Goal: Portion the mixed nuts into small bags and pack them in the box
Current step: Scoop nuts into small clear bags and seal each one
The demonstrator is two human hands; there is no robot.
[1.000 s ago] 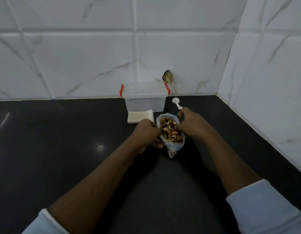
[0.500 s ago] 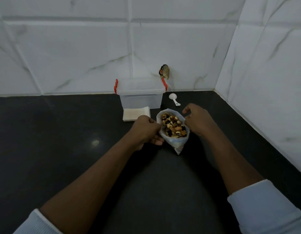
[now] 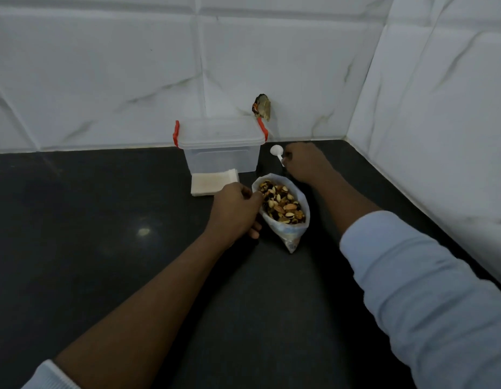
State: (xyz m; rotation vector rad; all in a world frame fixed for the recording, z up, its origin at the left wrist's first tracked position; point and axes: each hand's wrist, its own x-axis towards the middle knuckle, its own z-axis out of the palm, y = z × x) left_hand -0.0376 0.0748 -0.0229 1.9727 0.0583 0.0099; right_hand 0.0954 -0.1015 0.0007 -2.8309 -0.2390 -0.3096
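A black, glossy counter (image 3: 89,248) fills the lower part of the view, with a pale spot of reflected light (image 3: 144,231) on its left half. Behind it rises a wall (image 3: 103,80) of large white marbled tiles, which meets a second tiled wall (image 3: 440,108) in a corner at the far right.

Against the back wall stands a clear box (image 3: 219,147) with red clips, its lid on. A white stack (image 3: 214,184) of flat sheets, likely the small bags, lies touching the front of the box. Just right of the stack, the left hand (image 3: 236,210) pinches the left rim of the bag (image 3: 292,234), fingers curled. The bag stands open near the middle of the counter, in front of the box, and holds the nuts (image 3: 281,206). On the wall above the box's right clip is a small dark fitting (image 3: 262,106). The white spoon (image 3: 277,151) lies just right of the box, and the right hand (image 3: 305,164) grasps its handle with curled fingers. A pale blue sleeve (image 3: 426,290) covers the right forearm.

Half a second ago the right hand held the bag's right rim and the spoon lay alone. It has since let go and reached back to the spoon. The left hand keeps its hold, and the bag has stayed open.
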